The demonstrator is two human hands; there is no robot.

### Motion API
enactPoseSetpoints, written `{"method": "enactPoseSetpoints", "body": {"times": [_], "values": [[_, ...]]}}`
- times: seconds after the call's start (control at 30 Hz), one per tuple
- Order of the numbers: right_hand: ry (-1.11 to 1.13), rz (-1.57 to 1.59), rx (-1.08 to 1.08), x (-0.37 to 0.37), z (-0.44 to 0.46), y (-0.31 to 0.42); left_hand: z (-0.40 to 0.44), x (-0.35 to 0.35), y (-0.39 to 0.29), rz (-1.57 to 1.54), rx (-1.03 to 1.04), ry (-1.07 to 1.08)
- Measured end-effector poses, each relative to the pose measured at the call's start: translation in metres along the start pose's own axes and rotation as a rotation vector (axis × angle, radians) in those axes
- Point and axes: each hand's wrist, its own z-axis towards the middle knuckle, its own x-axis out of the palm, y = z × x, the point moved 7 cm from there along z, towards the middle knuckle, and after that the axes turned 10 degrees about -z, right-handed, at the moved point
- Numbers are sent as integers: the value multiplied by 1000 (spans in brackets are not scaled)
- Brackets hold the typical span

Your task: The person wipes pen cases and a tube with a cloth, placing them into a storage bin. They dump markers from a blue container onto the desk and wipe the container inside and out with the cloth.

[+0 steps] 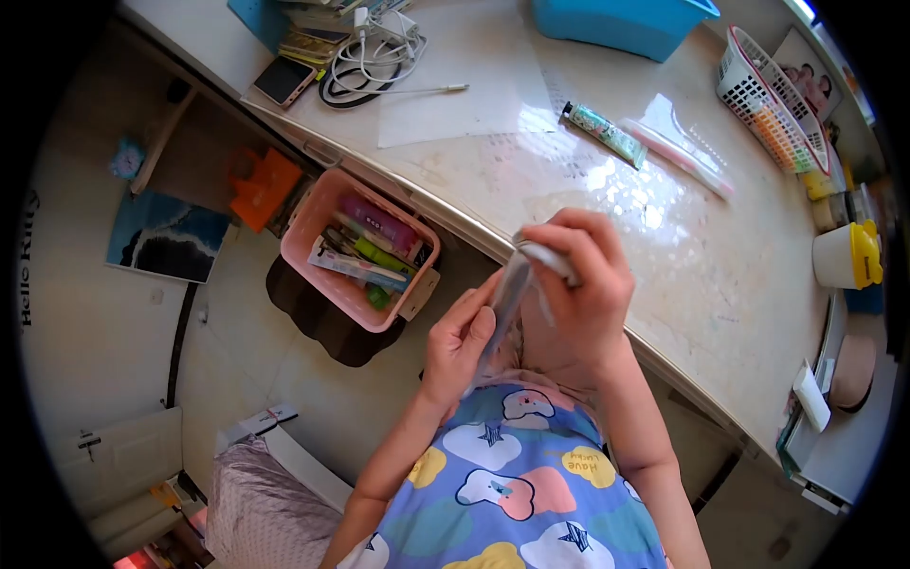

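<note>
My left hand (460,343) is closed round a long, narrow, greyish translucent case (507,305), held at a slant above my lap. At its upper end, my right hand (586,277) pinches a white piece (550,260), its fingers bent over it. Whether the white piece is joined to the case cannot be made out. Beyond my hands, a green patterned tube (604,134) with a black cap lies on the desk, beside a pink and clear toothbrush-like case (678,159).
A pink bin (305,220) of packets stands left, below the desk edge (427,201). On the desk are a phone (284,81), white cables (384,57), a blue tub (621,28), a white basket (758,90) and a yellow-lidded container (839,258).
</note>
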Motion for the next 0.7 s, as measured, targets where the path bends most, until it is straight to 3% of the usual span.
{"method": "enactPoseSetpoints", "body": {"times": [0.2,0.3,0.4,0.6,0.7], "values": [[-41,74,27,4,-6,4,-2,11,-9,-306,-122,30],[18,172,155,4,-12,-12,0,13,-5,-345,-85,224],[157,188,219,6,-19,-22,-2,9,6,-487,-219,140],[22,271,245,8,-20,-19,2,13,10,-569,-233,201],[81,227,152,16,-31,-12,4,2,16,-477,-271,106]]}}
